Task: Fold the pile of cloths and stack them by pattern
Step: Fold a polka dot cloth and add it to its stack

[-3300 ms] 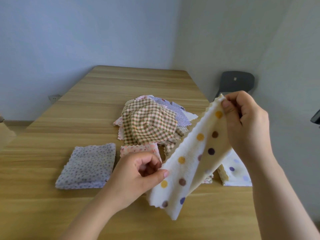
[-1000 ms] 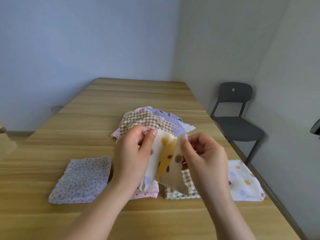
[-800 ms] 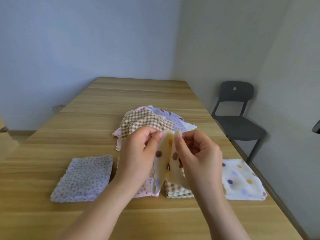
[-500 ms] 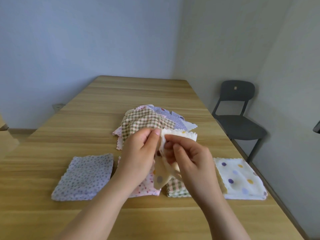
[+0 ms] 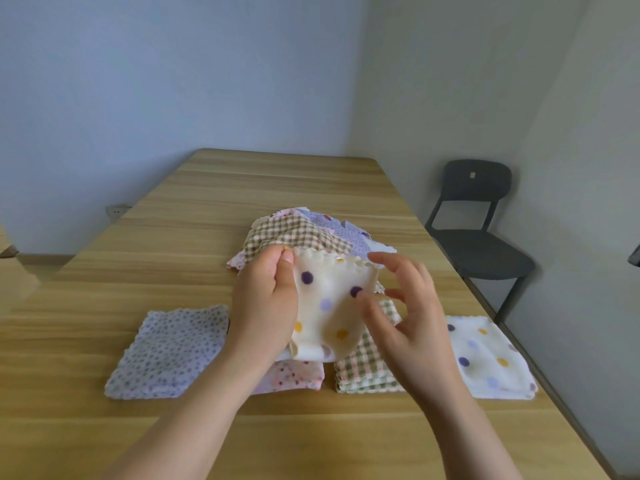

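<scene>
Thumb and forefinger of my left hand (image 5: pixel 265 306) pinch the upper left corner of a cream dotted cloth (image 5: pixel 325 306), held up off the table in a loose fold, its scalloped edge uppermost. My right hand (image 5: pixel 410 327) stands at the cloth's right side with its fingers spread and lightly bent, none of them closed on the fabric. The thumb lies against the cloth's front.

Below the held cloth, four folded stacks sit in a row along the near part of the wooden table (image 5: pixel 242 188). A lilac speckled stack (image 5: pixel 173 351) is at the left, then a pink flowered stack (image 5: pixel 294 375) partly hidden by my left wrist. A green checked stack (image 5: pixel 363 370) follows, with a white dotted stack (image 5: pixel 485 358) at the right.

Behind my hands lies the unfolded pile (image 5: pixel 304 233), with a checked cloth on top and lilac and pink ones showing beneath it. A dark chair (image 5: pixel 479 233) stands by the wall off the table's right edge. A wall socket (image 5: pixel 116 211) shows at the far left.
</scene>
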Action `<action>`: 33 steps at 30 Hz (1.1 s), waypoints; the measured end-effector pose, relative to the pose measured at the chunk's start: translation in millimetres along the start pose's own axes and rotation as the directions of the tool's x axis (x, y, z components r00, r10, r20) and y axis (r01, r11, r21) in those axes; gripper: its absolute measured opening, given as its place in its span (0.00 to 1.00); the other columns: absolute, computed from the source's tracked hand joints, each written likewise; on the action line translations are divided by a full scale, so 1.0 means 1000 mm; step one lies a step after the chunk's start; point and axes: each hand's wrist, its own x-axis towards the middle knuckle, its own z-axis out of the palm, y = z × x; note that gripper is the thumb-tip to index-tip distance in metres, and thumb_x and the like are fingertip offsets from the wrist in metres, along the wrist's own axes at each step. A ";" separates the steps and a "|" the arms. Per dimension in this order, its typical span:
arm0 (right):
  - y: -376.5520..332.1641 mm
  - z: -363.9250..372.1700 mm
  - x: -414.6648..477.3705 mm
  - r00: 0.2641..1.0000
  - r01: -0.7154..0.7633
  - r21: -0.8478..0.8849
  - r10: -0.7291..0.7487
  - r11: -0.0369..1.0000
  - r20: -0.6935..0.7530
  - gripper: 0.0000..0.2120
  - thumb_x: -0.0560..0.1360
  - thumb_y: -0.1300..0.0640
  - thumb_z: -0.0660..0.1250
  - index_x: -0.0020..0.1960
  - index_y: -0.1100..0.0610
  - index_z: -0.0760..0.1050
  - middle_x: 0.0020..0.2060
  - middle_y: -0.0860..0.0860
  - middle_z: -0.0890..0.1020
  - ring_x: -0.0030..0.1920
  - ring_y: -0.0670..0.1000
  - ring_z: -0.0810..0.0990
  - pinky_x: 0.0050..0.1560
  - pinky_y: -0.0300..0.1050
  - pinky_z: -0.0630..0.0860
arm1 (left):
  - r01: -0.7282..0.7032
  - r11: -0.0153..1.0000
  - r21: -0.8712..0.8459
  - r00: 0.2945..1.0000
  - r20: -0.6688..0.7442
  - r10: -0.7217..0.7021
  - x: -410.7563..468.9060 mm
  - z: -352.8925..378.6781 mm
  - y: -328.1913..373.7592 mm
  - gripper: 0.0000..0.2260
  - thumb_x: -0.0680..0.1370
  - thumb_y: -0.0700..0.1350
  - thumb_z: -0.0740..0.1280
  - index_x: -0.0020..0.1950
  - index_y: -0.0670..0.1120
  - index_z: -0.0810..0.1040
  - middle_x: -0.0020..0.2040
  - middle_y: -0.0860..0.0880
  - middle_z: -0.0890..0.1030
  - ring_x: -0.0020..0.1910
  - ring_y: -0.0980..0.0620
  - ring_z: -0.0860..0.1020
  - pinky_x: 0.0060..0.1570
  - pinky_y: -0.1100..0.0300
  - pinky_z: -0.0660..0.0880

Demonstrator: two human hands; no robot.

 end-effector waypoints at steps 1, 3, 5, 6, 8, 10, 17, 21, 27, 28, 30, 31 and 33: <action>0.003 -0.003 0.003 0.997 0.032 -0.019 -0.030 0.999 0.077 0.16 0.74 0.54 0.67 0.62 0.46 0.73 0.61 0.41 0.72 0.66 0.44 0.70 0.60 0.43 0.72 | -0.025 1.000 0.015 1.000 0.007 0.025 0.000 -0.001 0.000 0.13 0.82 0.41 0.56 0.39 0.41 0.70 0.29 0.51 0.68 0.28 0.56 0.65 0.29 0.63 0.61; 0.004 -0.008 0.010 0.982 0.073 -0.056 -0.062 0.996 0.177 0.14 0.73 0.51 0.68 0.59 0.47 0.75 0.64 0.44 0.71 0.68 0.43 0.69 0.61 0.42 0.71 | -0.074 0.997 0.032 0.997 0.037 0.073 -0.001 -0.002 0.001 0.12 0.82 0.41 0.57 0.39 0.40 0.71 0.28 0.50 0.69 0.29 0.56 0.66 0.28 0.64 0.63; 0.004 -0.014 0.017 0.975 0.081 -0.083 -0.062 0.993 0.212 0.10 0.72 0.49 0.69 0.52 0.47 0.77 0.63 0.44 0.73 0.65 0.42 0.71 0.58 0.38 0.71 | -0.131 0.990 0.047 0.990 0.065 0.128 -0.002 -0.005 0.002 0.12 0.82 0.40 0.57 0.40 0.41 0.72 0.28 0.51 0.68 0.29 0.55 0.67 0.28 0.65 0.63; 0.003 -0.017 0.020 0.973 0.084 -0.101 -0.060 0.991 0.223 0.07 0.71 0.49 0.69 0.48 0.48 0.77 0.61 0.44 0.74 0.63 0.41 0.72 0.56 0.36 0.71 | -0.155 0.987 0.050 0.985 0.079 0.150 -0.001 -0.006 0.002 0.12 0.82 0.40 0.57 0.40 0.41 0.72 0.27 0.52 0.67 0.29 0.55 0.66 0.28 0.65 0.62; 0.000 -0.021 0.025 0.967 0.113 -0.140 -0.077 0.984 0.243 0.05 0.71 0.48 0.69 0.40 0.48 0.74 0.53 0.43 0.77 0.55 0.41 0.76 0.51 0.32 0.71 | -0.191 0.980 0.054 0.976 0.116 0.183 0.000 -0.010 -0.001 0.12 0.82 0.40 0.56 0.41 0.39 0.72 0.27 0.51 0.66 0.28 0.55 0.64 0.28 0.63 0.60; -0.002 -0.025 0.028 0.960 0.127 -0.162 -0.080 0.979 0.269 0.08 0.72 0.47 0.68 0.35 0.48 0.74 0.43 0.44 0.80 0.46 0.45 0.78 0.44 0.36 0.74 | -0.259 0.961 0.093 0.961 0.121 0.247 0.002 -0.013 -0.006 0.12 0.83 0.42 0.56 0.43 0.38 0.73 0.27 0.50 0.67 0.28 0.54 0.66 0.28 0.63 0.61; -0.013 -0.022 0.024 0.984 -0.024 -0.069 0.036 0.997 0.172 0.22 0.74 0.50 0.70 0.27 0.55 0.66 0.21 0.47 0.64 0.26 0.46 0.60 0.26 0.39 0.57 | -0.423 0.896 0.136 0.906 0.056 0.419 -0.003 -0.013 -0.012 0.08 0.80 0.36 0.57 0.48 0.50 0.66 0.28 0.58 0.63 0.26 0.61 0.68 0.25 0.73 0.60; -0.010 -0.015 0.020 0.989 -0.116 -0.043 0.119 0.992 0.086 0.24 0.74 0.48 0.70 0.30 0.63 0.64 0.23 0.47 0.62 0.27 0.47 0.59 0.28 0.43 0.58 | -0.442 0.895 0.068 0.894 0.120 0.432 -0.005 -0.013 -0.013 0.12 0.78 0.34 0.56 0.48 0.48 0.76 0.31 0.59 0.73 0.27 0.64 0.69 0.28 0.76 0.61; -0.008 -0.010 0.018 0.971 -0.238 0.143 0.241 0.961 -0.001 0.24 0.75 0.48 0.69 0.31 0.61 0.64 0.24 0.47 0.63 0.26 0.46 0.60 0.27 0.38 0.59 | -0.087 0.982 -0.170 0.949 0.284 0.134 -0.009 -0.014 -0.011 0.10 0.76 0.49 0.61 0.53 0.55 0.79 0.50 0.63 0.81 0.43 0.55 0.79 0.42 0.65 0.72; -0.008 -0.011 0.018 0.969 -0.243 0.179 0.248 0.953 -0.006 0.22 0.75 0.48 0.69 0.33 0.62 0.66 0.24 0.48 0.64 0.27 0.46 0.61 0.27 0.37 0.60 | -0.045 0.983 -0.179 0.939 0.328 0.103 -0.010 -0.014 -0.012 0.11 0.74 0.51 0.64 0.56 0.57 0.78 0.53 0.63 0.80 0.47 0.57 0.79 0.46 0.64 0.74; -0.008 -0.012 0.016 0.965 -0.254 0.263 0.261 0.931 0.011 0.15 0.75 0.49 0.69 0.41 0.61 0.73 0.27 0.49 0.68 0.28 0.46 0.65 0.29 0.34 0.65 | -0.013 0.983 -0.185 0.929 0.362 0.080 -0.010 -0.014 -0.015 0.17 0.71 0.52 0.68 0.61 0.59 0.75 0.57 0.63 0.79 0.55 0.59 0.78 0.50 0.60 0.77; -0.007 -0.012 0.014 0.961 -0.274 0.311 0.274 0.910 0.045 0.12 0.75 0.48 0.69 0.48 0.57 0.76 0.29 0.49 0.72 0.29 0.46 0.69 0.31 0.34 0.69 | 0.000 0.980 -0.201 0.931 0.358 0.074 -0.009 -0.014 -0.016 0.19 0.71 0.52 0.70 0.61 0.59 0.75 0.58 0.62 0.79 0.56 0.56 0.78 0.49 0.57 0.79; 0.002 -0.011 0.007 0.936 -0.352 0.384 0.318 0.854 0.151 0.21 0.73 0.44 0.70 0.63 0.48 0.72 0.41 0.46 0.81 0.39 0.42 0.80 0.44 0.37 0.76 | 0.010 0.969 -0.248 0.939 0.334 0.076 -0.007 -0.013 -0.017 0.21 0.69 0.53 0.70 0.62 0.60 0.74 0.57 0.58 0.80 0.52 0.48 0.80 0.46 0.49 0.80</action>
